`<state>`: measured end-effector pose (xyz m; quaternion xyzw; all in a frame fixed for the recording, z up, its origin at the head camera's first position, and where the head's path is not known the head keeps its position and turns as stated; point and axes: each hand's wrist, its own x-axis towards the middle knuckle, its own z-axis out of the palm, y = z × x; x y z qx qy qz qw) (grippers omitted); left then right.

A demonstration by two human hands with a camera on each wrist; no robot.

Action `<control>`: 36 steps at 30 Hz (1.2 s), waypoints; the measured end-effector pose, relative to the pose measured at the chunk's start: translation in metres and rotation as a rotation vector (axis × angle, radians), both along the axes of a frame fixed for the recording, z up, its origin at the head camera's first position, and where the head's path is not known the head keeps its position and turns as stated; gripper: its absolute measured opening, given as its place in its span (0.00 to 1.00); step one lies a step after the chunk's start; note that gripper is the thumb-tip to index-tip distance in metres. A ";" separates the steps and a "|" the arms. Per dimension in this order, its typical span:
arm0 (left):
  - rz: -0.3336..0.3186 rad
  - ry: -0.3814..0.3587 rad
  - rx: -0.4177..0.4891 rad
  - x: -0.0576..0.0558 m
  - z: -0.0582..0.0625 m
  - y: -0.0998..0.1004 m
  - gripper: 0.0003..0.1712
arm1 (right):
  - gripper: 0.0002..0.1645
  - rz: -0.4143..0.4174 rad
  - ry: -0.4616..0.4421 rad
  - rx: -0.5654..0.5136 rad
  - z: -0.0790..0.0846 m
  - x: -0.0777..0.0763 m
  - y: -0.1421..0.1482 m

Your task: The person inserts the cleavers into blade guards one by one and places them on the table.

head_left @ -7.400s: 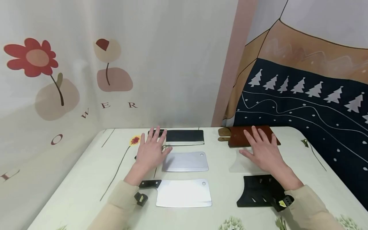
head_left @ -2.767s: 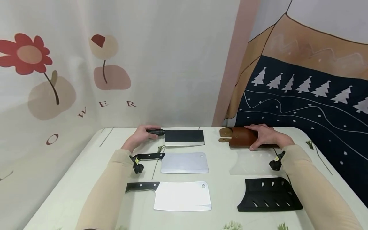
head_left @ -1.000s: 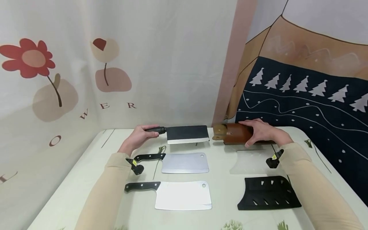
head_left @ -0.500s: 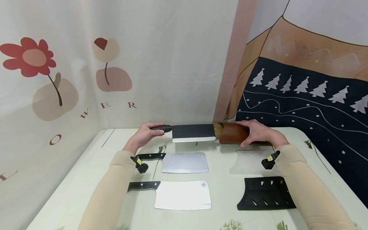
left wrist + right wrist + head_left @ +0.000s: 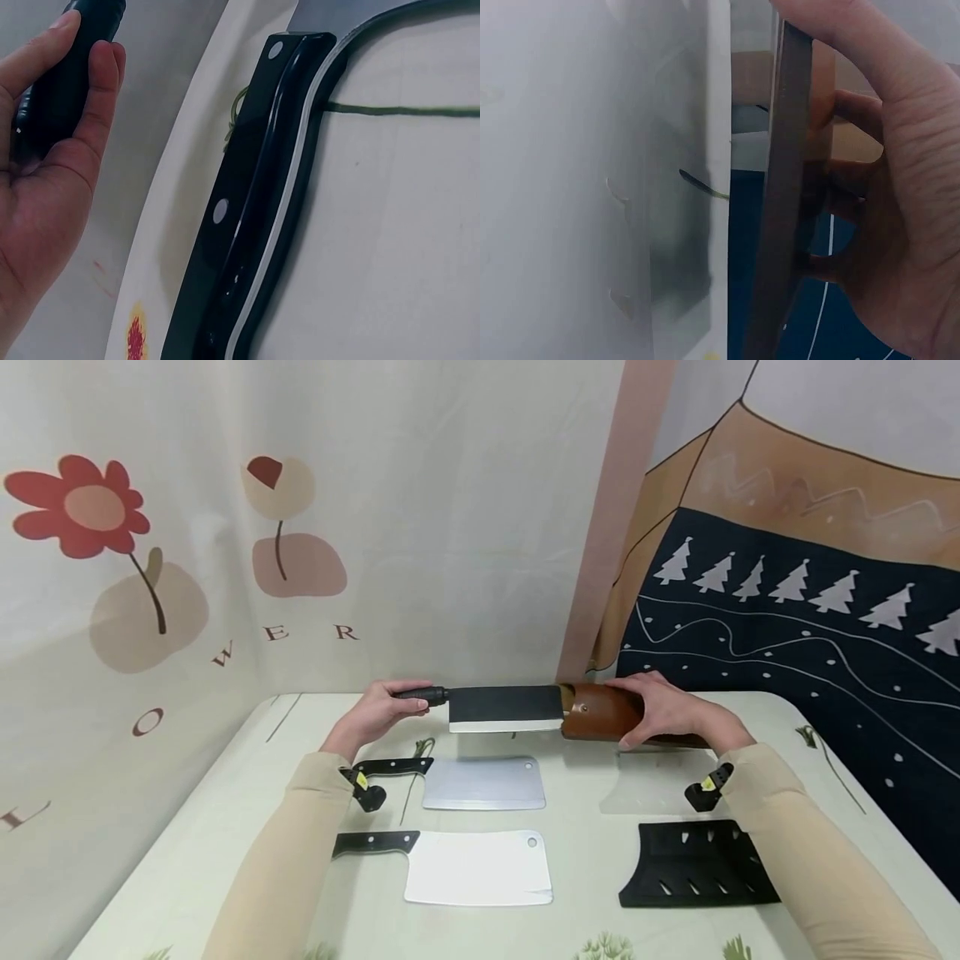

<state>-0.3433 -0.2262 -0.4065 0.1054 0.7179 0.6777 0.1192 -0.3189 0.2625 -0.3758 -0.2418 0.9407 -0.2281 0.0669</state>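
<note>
My left hand (image 5: 371,717) grips the black handle (image 5: 56,97) of a cleaver with a dark blade and bright edge (image 5: 504,703). The blade points right, and its end meets the mouth of a brown leather knife sheath (image 5: 596,712); how far it reaches inside is hard to tell. Thumb and fingers of my right hand (image 5: 663,710) hold that sheath from above. In the right wrist view the sheath's edge (image 5: 787,172) is raised off the table. Most of the sheath's right half is hidden under my hand.
Nearer me lie two silver cleavers with black handles, a smaller one (image 5: 483,783) and a larger one (image 5: 478,868). On the right are a translucent blade guard (image 5: 652,785) and a black slotted one (image 5: 693,864). Printed curtains stand behind the table (image 5: 217,827).
My hands went from spread flat to holding the cleaver and sheath. Both were lifted; the cleaver moved right, the sheath left, until they met. Over the last half second the sheath shifted slightly.
</note>
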 end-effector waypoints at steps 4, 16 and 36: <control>-0.009 0.007 0.023 0.000 -0.001 -0.002 0.29 | 0.59 -0.005 0.001 -0.016 0.000 0.002 -0.002; -0.003 0.018 0.032 0.000 0.000 -0.002 0.28 | 0.58 -0.034 0.074 0.024 -0.001 0.003 -0.006; -0.019 -0.007 -0.017 0.000 0.006 0.010 0.29 | 0.59 -0.012 0.076 -0.002 0.003 0.002 -0.016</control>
